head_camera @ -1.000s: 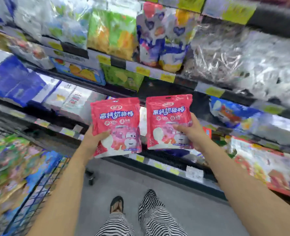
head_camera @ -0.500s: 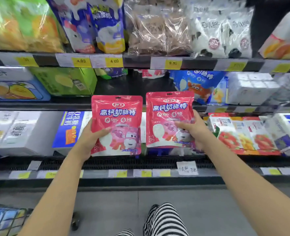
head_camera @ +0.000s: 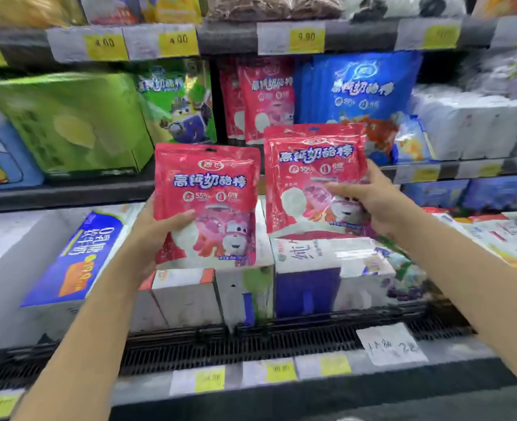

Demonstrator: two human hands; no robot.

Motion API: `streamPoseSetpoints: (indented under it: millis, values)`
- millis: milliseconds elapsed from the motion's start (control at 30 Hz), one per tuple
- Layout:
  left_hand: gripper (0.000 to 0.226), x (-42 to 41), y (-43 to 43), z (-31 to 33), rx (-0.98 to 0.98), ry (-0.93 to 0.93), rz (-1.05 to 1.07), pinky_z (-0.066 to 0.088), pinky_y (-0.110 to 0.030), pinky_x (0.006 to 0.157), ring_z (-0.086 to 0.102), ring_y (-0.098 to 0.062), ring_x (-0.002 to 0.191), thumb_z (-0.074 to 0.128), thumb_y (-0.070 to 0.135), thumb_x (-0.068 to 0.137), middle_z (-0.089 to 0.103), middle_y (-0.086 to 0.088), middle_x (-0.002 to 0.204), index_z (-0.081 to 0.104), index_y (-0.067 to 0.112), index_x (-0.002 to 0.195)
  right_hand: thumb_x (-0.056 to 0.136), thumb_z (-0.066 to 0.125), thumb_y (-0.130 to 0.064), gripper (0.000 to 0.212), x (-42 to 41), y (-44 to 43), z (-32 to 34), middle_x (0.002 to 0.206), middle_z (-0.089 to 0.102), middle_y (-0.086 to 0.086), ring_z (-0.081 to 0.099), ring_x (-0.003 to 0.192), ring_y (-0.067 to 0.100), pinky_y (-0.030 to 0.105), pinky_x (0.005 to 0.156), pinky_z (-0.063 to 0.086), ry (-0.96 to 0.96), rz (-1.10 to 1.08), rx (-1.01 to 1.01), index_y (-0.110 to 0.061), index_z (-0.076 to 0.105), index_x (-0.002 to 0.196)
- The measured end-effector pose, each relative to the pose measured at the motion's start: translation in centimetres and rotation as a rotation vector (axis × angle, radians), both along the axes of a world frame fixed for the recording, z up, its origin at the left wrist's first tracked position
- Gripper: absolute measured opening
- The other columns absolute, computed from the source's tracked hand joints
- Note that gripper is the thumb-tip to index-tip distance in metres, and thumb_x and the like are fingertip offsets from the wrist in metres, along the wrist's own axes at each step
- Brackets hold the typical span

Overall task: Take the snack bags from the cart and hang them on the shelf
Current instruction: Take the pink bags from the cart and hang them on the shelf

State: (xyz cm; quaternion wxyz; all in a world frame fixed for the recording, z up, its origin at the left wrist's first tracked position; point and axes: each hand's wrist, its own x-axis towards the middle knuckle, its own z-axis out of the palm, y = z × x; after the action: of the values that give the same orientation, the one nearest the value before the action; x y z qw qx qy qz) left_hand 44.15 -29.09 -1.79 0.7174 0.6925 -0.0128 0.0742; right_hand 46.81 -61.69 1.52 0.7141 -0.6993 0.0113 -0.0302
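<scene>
The left hand (head_camera: 157, 229) pinches one red snack bag (head_camera: 207, 192) and the right hand (head_camera: 369, 199) pinches another red bag (head_camera: 315, 165), both just below the hanging red bags (head_camera: 263, 98). The carrying step looks done; next, each top hole must slip onto the hook

Both bare forearms reach up from the bottom corners of the frame, converging toward the centre. The left hand (head_camera: 157, 229) sits left of centre, palm turned inward, thumb pressed flat across the front of a red snack bag (head_camera: 205, 205) and fingers tucked behind it. The right hand (head_camera: 369, 202) is a touch higher, right of centre, wrist bent, thumb stretched leftward over the face of a second red snack bag (head_camera: 312, 180) while the fingers wrap its right edge. Both grips are closed.
</scene>
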Motion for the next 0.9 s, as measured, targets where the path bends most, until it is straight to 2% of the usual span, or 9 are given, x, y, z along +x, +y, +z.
streamPoseSetpoints:
  millis: [200,233,333,433,467,567,733,800,900]
  values:
    - [0.034,0.4,1.2,-0.9,-0.012,-0.124,-0.005,0.055,-0.022,0.056,0.072,-0.010,0.069,0.063,-0.002,0.084,0.075,0.007,0.080,0.059,0.024,0.105,0.077,0.074,-0.003,0.044,1.9,1.3,0.4,0.089,0.067,-0.001,0.063,0.071,0.013,0.015,0.041,0.047,-0.108,-0.003,0.070,-0.019,0.054,0.112]
    - [0.035,0.5,1.5,-0.7,-0.021,-0.128,-0.001,0.056,-0.023,0.058,0.072,-0.012,0.072,0.063,-0.002,0.084,0.076,0.005,0.083,0.059,0.023,0.107,0.073,0.079,-0.006,0.049,2.8,1.6,0.7,0.093,0.068,0.000,0.064,0.076,0.015,0.017,0.046,0.051,-0.102,-0.007,0.076,-0.019,0.054,0.113]
    - [0.035,1.4,2.6,-0.1,-0.064,-0.134,0.012,0.058,-0.029,0.063,0.073,-0.018,0.077,0.063,-0.002,0.083,0.076,-0.001,0.090,0.060,0.021,0.109,0.050,0.090,-0.015,0.088,5.8,2.7,2.0,0.114,0.068,0.010,0.067,0.090,0.023,0.033,0.071,0.059,-0.049,-0.029,0.086,-0.015,0.051,0.129]
    - [0.038,2.9,3.4,1.1,-0.073,-0.129,0.023,0.056,-0.041,0.080,0.070,-0.027,0.087,0.068,0.004,0.076,0.072,-0.008,0.102,0.060,0.022,0.109,0.072,0.078,-0.003,0.057,8.9,3.7,3.5,0.103,0.068,0.008,0.065,0.076,0.019,0.022,0.050,0.055,-0.045,-0.065,0.097,-0.009,0.052,0.123]
    - [0.040,3.5,3.5,1.6,-0.068,-0.130,0.020,0.054,-0.043,0.083,0.069,-0.028,0.088,0.070,0.007,0.074,0.072,-0.009,0.103,0.060,0.023,0.109,0.073,0.077,-0.001,0.056,9.9,4.0,3.9,0.104,0.068,0.008,0.066,0.078,0.019,0.021,0.049,0.052,-0.059,-0.079,0.090,-0.008,0.051,0.122]
    - [0.045,5.8,3.6,3.0,-0.036,-0.143,0.009,0.055,-0.039,0.077,0.072,-0.023,0.082,0.073,0.014,0.069,0.072,-0.009,0.103,0.059,0.023,0.111,0.066,0.082,-0.003,0.069,13.3,5.1,4.3,0.111,0.067,0.008,0.066,0.097,0.024,0.028,0.064,0.052,-0.162,-0.133,0.045,-0.009,0.049,0.127]
    - [0.053,9.4,3.5,4.5,-0.050,-0.172,0.005,0.056,-0.025,0.052,0.073,-0.015,0.066,0.073,0.014,0.069,0.075,0.000,0.086,0.056,0.018,0.119,0.070,0.081,-0.003,0.048,17.6,6.8,4.1,0.089,0.065,-0.002,0.064,0.081,0.012,0.026,0.074,0.053,-0.372,-0.173,-0.064,-0.015,0.054,0.107]
    - [0.058,10.5,3.5,4.8,-0.033,-0.169,0.001,0.056,-0.028,0.055,0.073,-0.018,0.070,0.074,0.018,0.065,0.074,-0.004,0.094,0.056,0.020,0.120,0.071,0.080,-0.002,0.046,18.9,7.1,3.9,0.088,0.065,-0.004,0.063,0.076,0.005,0.017,0.065,0.053,-0.443,-0.160,-0.064,-0.015,0.054,0.107]
    - [0.057,11.8,3.8,5.1,-0.017,-0.182,-0.016,0.055,-0.036,0.067,0.073,-0.025,0.081,0.077,0.023,0.063,0.074,-0.007,0.101,0.058,0.024,0.116,0.070,0.081,-0.002,0.042,20.8,7.3,3.3,0.089,0.070,-0.001,0.068,0.076,0.007,0.020,0.063,0.055,-0.467,-0.129,-0.050,-0.016,0.059,0.104]
